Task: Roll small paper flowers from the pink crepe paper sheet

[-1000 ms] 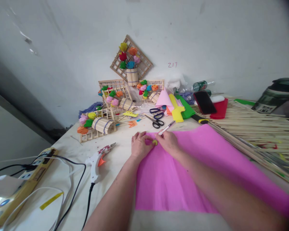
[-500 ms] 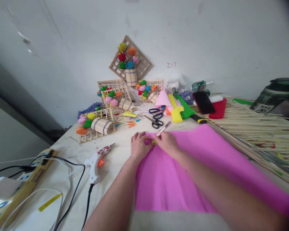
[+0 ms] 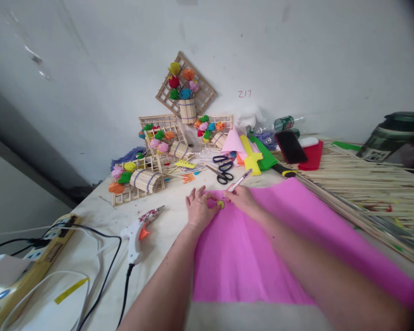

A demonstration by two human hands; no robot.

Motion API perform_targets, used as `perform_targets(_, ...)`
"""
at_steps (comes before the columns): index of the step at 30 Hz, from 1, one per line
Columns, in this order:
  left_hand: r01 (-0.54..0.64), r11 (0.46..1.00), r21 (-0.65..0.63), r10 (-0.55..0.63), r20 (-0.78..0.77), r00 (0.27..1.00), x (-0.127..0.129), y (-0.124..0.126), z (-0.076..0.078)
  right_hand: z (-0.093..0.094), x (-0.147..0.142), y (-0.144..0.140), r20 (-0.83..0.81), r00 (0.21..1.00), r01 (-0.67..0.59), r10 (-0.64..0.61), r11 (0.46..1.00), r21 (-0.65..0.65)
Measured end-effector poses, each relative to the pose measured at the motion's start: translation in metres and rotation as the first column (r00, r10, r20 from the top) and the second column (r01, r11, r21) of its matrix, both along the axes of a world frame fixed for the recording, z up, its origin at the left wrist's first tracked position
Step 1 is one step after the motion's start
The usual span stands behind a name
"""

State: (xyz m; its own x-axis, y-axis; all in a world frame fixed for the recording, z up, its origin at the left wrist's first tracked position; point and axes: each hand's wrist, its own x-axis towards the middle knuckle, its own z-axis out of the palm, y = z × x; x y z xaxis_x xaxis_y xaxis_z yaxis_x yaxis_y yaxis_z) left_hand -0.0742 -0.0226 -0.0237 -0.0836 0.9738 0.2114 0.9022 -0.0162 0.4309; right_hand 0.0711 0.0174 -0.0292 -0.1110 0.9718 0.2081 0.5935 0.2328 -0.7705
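A person's right hand (image 3: pixel 242 197) is gripping a white pen (image 3: pixel 240 180) in curled fingers above a pink sheet (image 3: pixel 234 257) that is covering part of a table (image 3: pixel 174 191), while the left hand (image 3: pixel 200 209), fingers half spread, is touching a small yellow disc (image 3: pixel 221 204) lying near the sheet's far left corner, whether pinching it being unclear; scissors (image 3: pixel 222 173) are lying just beyond

Both hands (image 3: pixel 202 209) (image 3: pixel 242 201) close together, forearms (image 3: pixel 169 271) (image 3: pixel 313 262) wide apart

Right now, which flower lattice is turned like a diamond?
The highest lattice, against the wall: one corner points up, just above its yellow flower. The other lattices sit lower, none turned corner-up.
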Motion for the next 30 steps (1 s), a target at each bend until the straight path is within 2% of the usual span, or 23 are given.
perform_targets(2,0.005,1.0,-0.001,-0.005,-0.018,1.0,0.001,-0.001,0.001,0.0,0.001,0.0,-0.013,1.0,-0.02,0.02,1.0,0.014)
perform_targets(7,0.055,0.999,-0.004,-0.055,-0.05,0.997,0.0,-0.001,0.001,0.005,-0.001,-0.006,0.106,0.994,0.026,-0.037,0.994,0.106)
perform_targets(23,0.028,0.999,-0.044,-0.029,-0.034,0.999,0.001,0.0,-0.001,0.011,-0.003,-0.013,0.266,0.961,0.045,-0.075,0.992,0.116)
perform_targets(30,0.034,0.999,-0.038,-0.034,-0.017,0.999,0.001,0.001,-0.003,0.012,-0.002,-0.014,0.25,0.965,0.058,-0.085,0.992,0.112)
